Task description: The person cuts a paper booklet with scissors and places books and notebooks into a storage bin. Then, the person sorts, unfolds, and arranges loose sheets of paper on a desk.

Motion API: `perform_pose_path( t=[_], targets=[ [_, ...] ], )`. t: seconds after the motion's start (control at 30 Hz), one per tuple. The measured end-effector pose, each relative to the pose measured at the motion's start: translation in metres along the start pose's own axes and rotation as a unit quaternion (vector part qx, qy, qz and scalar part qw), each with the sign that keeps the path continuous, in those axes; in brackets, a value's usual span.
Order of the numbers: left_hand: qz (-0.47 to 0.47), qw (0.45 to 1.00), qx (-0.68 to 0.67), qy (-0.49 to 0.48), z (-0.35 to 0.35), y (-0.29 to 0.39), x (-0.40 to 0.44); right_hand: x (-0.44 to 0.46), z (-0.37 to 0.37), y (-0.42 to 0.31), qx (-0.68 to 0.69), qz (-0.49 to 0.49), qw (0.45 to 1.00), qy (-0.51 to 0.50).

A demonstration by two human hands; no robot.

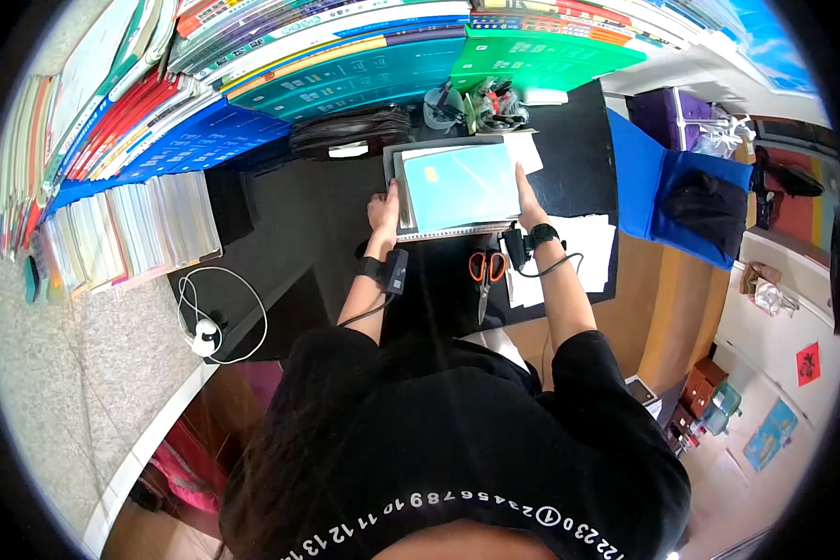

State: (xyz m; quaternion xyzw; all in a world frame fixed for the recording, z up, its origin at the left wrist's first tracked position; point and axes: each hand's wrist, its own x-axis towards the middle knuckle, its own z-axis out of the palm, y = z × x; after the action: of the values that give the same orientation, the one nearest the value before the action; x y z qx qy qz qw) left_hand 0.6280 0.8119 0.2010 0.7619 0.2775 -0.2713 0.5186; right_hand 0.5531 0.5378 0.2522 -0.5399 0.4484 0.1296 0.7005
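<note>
A stack of notebooks lies over the black desk, topped by a light blue notebook (462, 187). Under it, a spiral-bound notebook (457, 233) shows its coil along the near side. My left hand (383, 213) presses against the stack's left side, thumb up along the edge. On the opposite side, my right hand (529, 199) has its fingers along the right edge, so the stack is held between both hands. Whether the stack rests on the desk or is slightly lifted, I cannot tell. Scissors with orange handles (487, 271) lie just below the stack, near my right wrist.
White papers (593, 247) lie right of my right forearm. Behind the stack stand a pen cup (443, 108), a black case (350, 135) and a row of upright books and folders (364, 79). More books (140, 219) and a charger with white cable (203, 336) are leftward.
</note>
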Motion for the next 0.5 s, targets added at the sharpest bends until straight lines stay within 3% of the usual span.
perform_pose_path(
  t=[0.13,0.23,0.33,0.4,0.5],
  targets=[
    [-0.044,0.998,-0.036,-0.041,-0.005,-0.023,0.028,-0.012,0.004,0.004,0.030,-0.009,0.999,-0.020],
    [-0.085,0.994,-0.051,-0.057,-0.023,-0.013,-0.002,-0.028,0.009,0.018,0.026,-0.007,1.000,0.000],
    [-0.058,0.988,-0.119,-0.075,-0.037,-0.028,-0.024,-0.046,0.013,0.019,0.020,0.019,0.999,-0.035],
    [0.006,0.996,-0.076,-0.045,-0.043,-0.031,-0.042,-0.052,0.015,0.020,0.018,0.044,0.998,-0.050],
    [-0.047,0.989,-0.139,-0.024,-0.049,-0.024,-0.067,-0.061,0.021,0.026,0.004,0.061,0.997,-0.051]
  ],
)
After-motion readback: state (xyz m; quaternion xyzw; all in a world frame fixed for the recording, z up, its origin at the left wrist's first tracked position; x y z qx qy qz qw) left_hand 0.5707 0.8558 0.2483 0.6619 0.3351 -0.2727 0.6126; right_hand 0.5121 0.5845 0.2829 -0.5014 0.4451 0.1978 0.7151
